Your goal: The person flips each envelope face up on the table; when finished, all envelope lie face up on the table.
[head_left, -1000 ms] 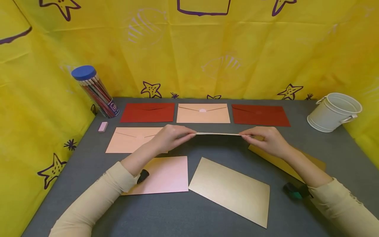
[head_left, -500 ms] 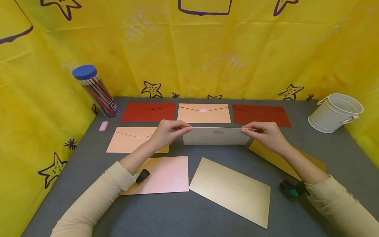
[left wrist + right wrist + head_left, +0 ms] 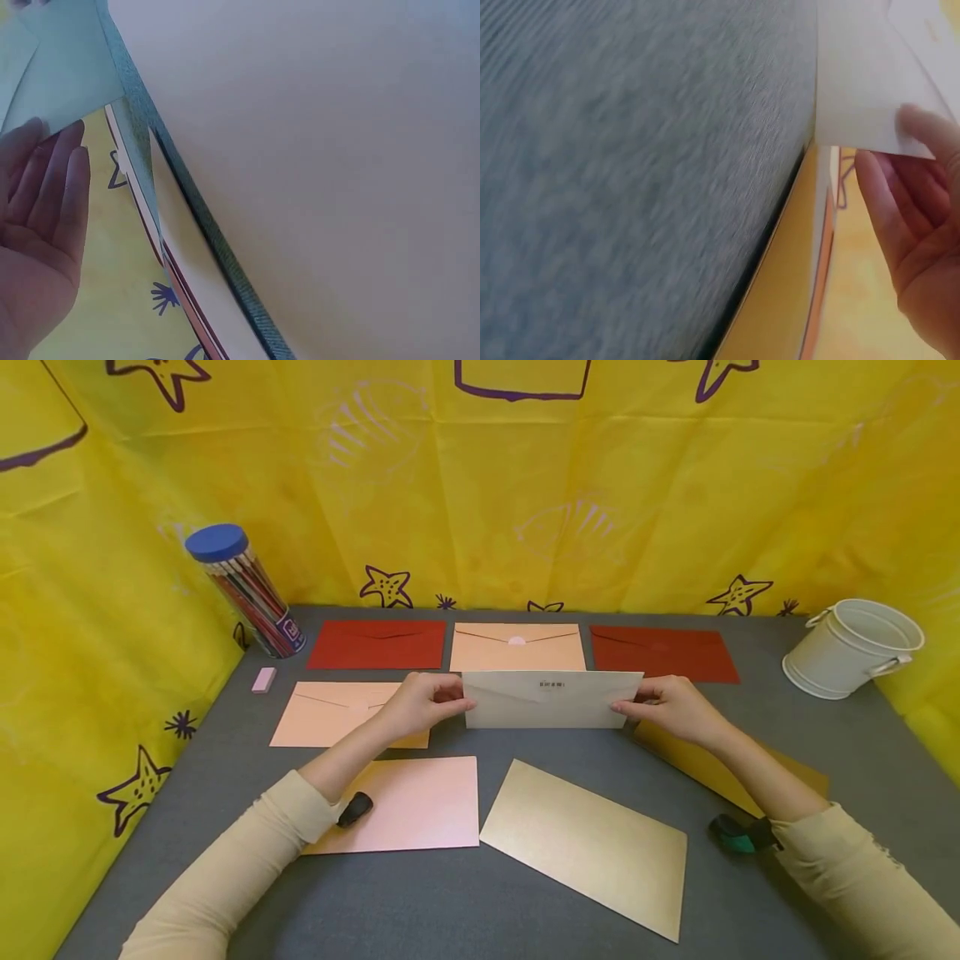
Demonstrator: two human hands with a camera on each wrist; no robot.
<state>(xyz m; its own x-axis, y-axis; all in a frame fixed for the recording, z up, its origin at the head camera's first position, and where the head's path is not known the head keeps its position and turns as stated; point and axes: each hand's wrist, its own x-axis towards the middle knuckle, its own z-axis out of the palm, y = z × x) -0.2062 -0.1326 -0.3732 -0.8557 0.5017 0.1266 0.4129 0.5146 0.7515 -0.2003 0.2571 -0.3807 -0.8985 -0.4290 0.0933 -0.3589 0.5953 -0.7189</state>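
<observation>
A white envelope [image 3: 546, 703] with small dark print near its top edge stands on its long edge, just above or on the table behind the front row. My left hand [image 3: 426, 703] pinches its left end between thumb and fingers, and my right hand [image 3: 673, 707] pinches its right end. In the left wrist view the thumb of the left hand [image 3: 45, 232] lies on the envelope [image 3: 71, 71], fingers behind it. The right wrist view has the right hand [image 3: 922, 202] gripping the envelope's corner [image 3: 862, 90] the same way.
Red envelopes [image 3: 378, 645] [image 3: 660, 653] flank a peach envelope [image 3: 517, 650] at the back. Another peach envelope [image 3: 330, 714], a pink one [image 3: 420, 802], a pale gold one [image 3: 592, 847] and a gold one [image 3: 735, 768] lie nearer. A pencil tube [image 3: 251, 597], eraser [image 3: 263, 680] and white bucket [image 3: 851, 647] stand at the sides.
The white envelope has turned from edge-on to upright, its printed face now towards me. Both hands have slid from its top corners down to its side edges.
</observation>
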